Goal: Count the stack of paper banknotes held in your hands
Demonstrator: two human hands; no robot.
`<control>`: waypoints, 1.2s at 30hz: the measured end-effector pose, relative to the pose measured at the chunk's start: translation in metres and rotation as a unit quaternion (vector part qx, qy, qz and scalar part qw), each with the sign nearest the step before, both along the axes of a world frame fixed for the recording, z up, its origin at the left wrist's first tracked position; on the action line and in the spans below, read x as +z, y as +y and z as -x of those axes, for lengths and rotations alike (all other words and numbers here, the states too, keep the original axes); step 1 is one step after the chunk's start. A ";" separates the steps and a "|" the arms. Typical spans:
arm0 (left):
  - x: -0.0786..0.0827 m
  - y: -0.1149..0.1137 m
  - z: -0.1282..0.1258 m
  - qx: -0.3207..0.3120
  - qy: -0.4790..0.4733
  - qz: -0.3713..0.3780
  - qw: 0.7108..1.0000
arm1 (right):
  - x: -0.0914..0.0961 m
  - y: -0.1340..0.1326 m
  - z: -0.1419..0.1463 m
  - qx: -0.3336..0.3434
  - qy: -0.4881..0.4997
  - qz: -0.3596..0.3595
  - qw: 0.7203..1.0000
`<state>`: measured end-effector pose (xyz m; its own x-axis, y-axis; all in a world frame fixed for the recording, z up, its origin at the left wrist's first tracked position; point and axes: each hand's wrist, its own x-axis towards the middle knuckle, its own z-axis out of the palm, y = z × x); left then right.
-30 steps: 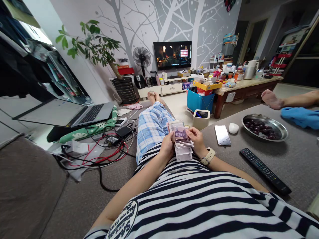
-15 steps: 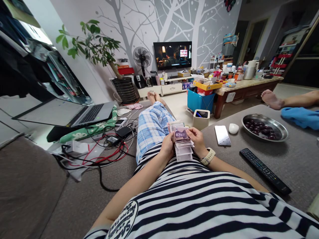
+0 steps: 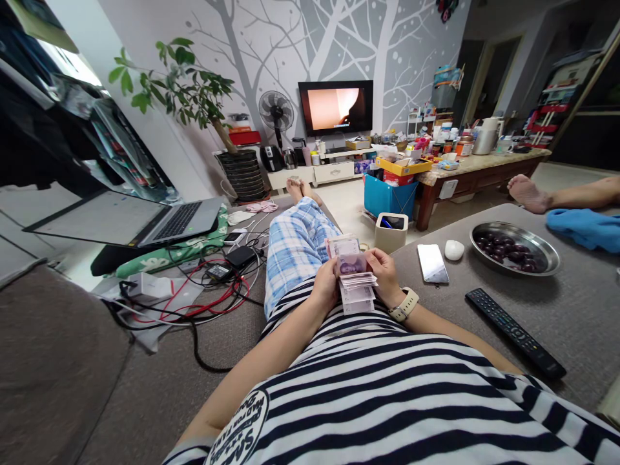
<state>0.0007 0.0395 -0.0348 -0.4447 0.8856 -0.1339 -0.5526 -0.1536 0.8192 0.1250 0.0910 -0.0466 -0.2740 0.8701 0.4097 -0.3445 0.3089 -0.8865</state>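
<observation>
Where the sofa runs off to the left, an open laptop [image 3: 145,223] sits on a green cushion [image 3: 186,248], and a tangle of red, black and white cables [image 3: 208,297] lies just in front of it. Behind them a leafy plant [image 3: 184,90] stands against the wall, then a fan [image 3: 276,113] and a television [image 3: 336,106] with a pale picture on it.

Nearer the middle, the person's legs in checked shorts [image 3: 295,245] stretch away from the camera. Above the striped shirt [image 3: 387,387], the left hand [image 3: 325,284] is curled around the left edge of a stack of banknotes [image 3: 357,287], which is held over the lap and fanned toward the body. The right hand [image 3: 386,274] pinches the right side of the top notes between thumb and fingers; a pale watch [image 3: 404,305] sits on that wrist. The uppermost note is purple with a portrait.

Just beyond the right hand a small beige bin [image 3: 391,231] stands on the floor. On the sofa to the right lie a phone [image 3: 433,263], a small white round thing [image 3: 454,249], a metal dish [image 3: 545,265] of dark fruit and, nearer the camera, a black remote [image 3: 515,331]. Farther back a long bench [image 3: 479,165] is crowded with boxes and bottles. At the far right another person's bare foot [image 3: 526,192] rests beside a blue cloth [image 3: 584,226].
</observation>
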 end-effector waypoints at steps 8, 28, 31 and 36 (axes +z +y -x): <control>0.004 -0.006 -0.001 -0.006 0.025 0.009 1.000 | -0.006 0.006 0.002 -0.041 -0.003 0.025 0.999; 0.002 0.003 0.000 -0.003 -0.024 0.008 1.000 | -0.002 0.005 0.002 -0.046 -0.016 0.012 0.999; 0.005 0.002 -0.001 -0.003 -0.024 0.004 1.000 | 0.000 0.003 0.001 -0.040 -0.016 0.008 0.999; 0.008 0.002 -0.002 0.002 -0.025 0.006 1.000 | 0.002 0.002 0.001 -0.039 -0.009 0.004 0.999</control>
<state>0.0030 0.0414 -0.0271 -0.4415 0.8816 -0.1673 -0.5924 -0.1463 0.7922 0.1237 0.0933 -0.0450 -0.2133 0.8922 0.3980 -0.3037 0.3266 -0.8950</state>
